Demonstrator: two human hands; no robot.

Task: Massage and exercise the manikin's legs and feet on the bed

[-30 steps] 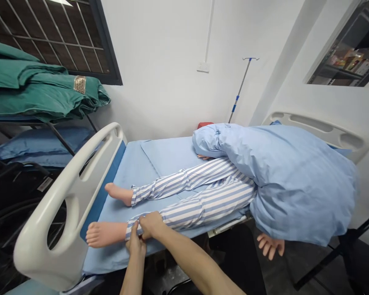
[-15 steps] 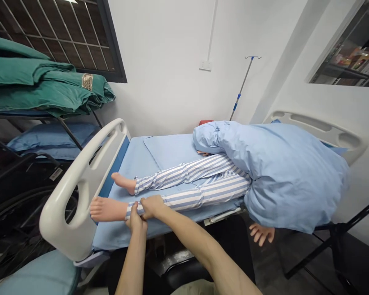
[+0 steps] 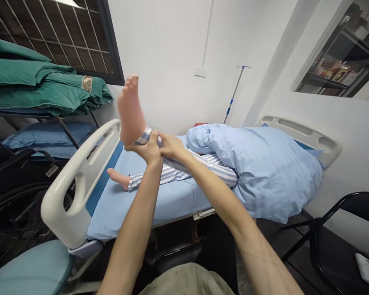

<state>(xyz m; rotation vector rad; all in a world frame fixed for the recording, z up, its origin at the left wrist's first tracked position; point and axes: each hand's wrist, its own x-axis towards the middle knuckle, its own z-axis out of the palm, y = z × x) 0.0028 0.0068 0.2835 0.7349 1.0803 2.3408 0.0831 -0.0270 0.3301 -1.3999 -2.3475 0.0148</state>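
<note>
A manikin's leg (image 3: 186, 164) in blue-and-white striped trousers is raised off the bed, its bare foot (image 3: 130, 114) pointing up at the left. My left hand (image 3: 149, 150) is closed around the ankle from below, close to the heel. Just right of it, my right hand (image 3: 171, 146) grips the same lower leg over the trouser cuff. The manikin's other leg lies flat on the light blue sheet (image 3: 169, 207), with its foot (image 3: 118, 177) near the footboard. A bulky light blue quilt (image 3: 261, 168) hides the upper body.
The white footboard (image 3: 60, 205) stands to the left and the headboard (image 3: 313, 133) to the right. An IV pole (image 3: 235, 92) rises behind the bed. Green folded bedding (image 3: 49, 88) lies on a rack. A black folding chair (image 3: 341, 241) is at right, a teal stool (image 3: 30, 266) at lower left.
Both my hands have lifted the near leg off the mattress, and its foot has tipped from lying flat to pointing up. The view has shifted slightly.
</note>
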